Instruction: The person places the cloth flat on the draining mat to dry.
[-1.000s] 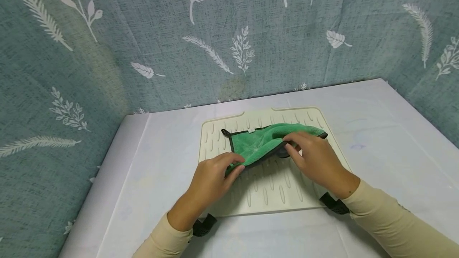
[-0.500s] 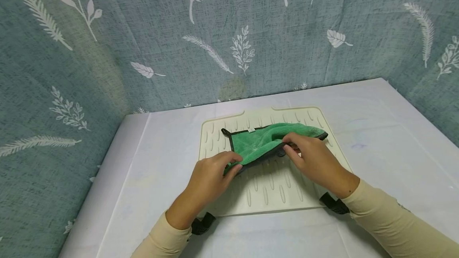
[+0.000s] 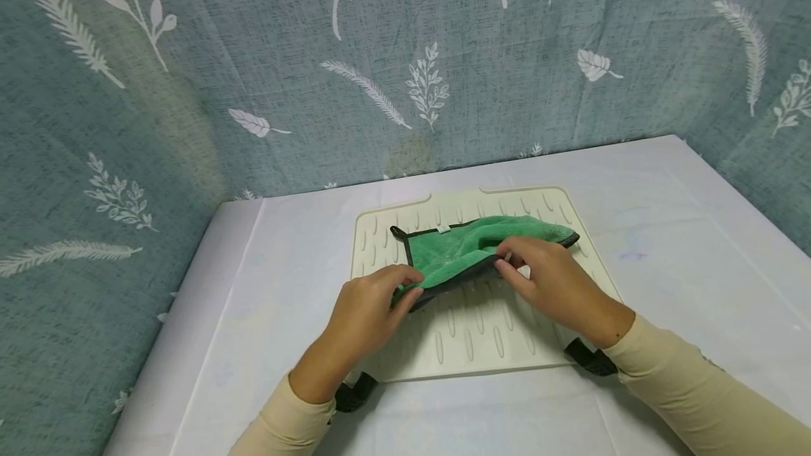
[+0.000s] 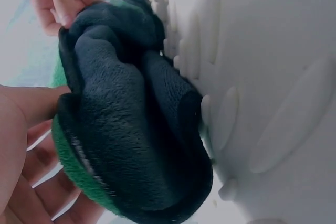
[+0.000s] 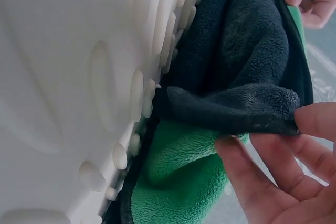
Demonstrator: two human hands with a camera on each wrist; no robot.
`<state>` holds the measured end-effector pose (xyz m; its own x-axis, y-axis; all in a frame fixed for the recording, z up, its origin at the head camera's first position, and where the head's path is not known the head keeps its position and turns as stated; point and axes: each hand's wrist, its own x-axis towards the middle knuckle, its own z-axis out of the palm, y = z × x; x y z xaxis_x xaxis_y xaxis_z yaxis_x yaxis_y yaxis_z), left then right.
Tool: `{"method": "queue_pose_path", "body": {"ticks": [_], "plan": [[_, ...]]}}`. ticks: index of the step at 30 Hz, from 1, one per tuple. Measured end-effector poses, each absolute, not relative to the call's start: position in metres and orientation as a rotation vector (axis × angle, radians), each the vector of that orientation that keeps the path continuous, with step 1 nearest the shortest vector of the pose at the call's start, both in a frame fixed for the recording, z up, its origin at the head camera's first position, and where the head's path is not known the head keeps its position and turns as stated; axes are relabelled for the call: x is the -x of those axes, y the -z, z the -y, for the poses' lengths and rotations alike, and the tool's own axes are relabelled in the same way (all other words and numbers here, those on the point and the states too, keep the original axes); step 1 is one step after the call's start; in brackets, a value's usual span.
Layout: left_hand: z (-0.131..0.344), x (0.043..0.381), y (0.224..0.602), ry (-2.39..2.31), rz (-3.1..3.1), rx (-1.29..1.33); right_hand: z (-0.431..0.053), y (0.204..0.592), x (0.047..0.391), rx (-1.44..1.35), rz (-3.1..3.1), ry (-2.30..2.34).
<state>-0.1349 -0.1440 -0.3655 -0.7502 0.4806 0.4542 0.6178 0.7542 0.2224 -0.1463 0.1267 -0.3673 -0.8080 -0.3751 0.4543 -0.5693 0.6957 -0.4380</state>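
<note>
The green cloth [image 3: 446,248] stretches between the two hands' fingers, its near edge raised, its dark underside bared; a black loop [image 3: 398,233] marks its far left corner. The left hand [image 3: 370,305] pinches that edge at the left, thumb and fingers nearly closed. The right hand [image 3: 551,276] pinches it farther right, its gap equally narrow. Below lies a cream ridged mat [image 3: 472,354] on a white-covered bench [image 3: 279,259], with blue-grey leaf-patterned fabric [image 3: 272,41] hanging at left, behind and right.
</note>
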Motion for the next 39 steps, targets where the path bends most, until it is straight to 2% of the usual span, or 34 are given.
{"method": "queue_pose_path", "body": {"ticks": [12, 26, 39], "plan": [[0.14, 0.134, 0.37, 0.407, 2.757, 0.802, -0.128, 0.368, 0.146, -0.725, 2.757, -0.694], [0.14, 0.135, 0.376, 0.366, 2.914, 0.813, -0.128, 0.372, 0.149, -0.84, 2.759, -0.817], [0.145, 0.137, 0.375, 0.328, 2.776, 0.865, -0.129, 0.373, 0.15, -0.863, 2.695, -0.75]]}}
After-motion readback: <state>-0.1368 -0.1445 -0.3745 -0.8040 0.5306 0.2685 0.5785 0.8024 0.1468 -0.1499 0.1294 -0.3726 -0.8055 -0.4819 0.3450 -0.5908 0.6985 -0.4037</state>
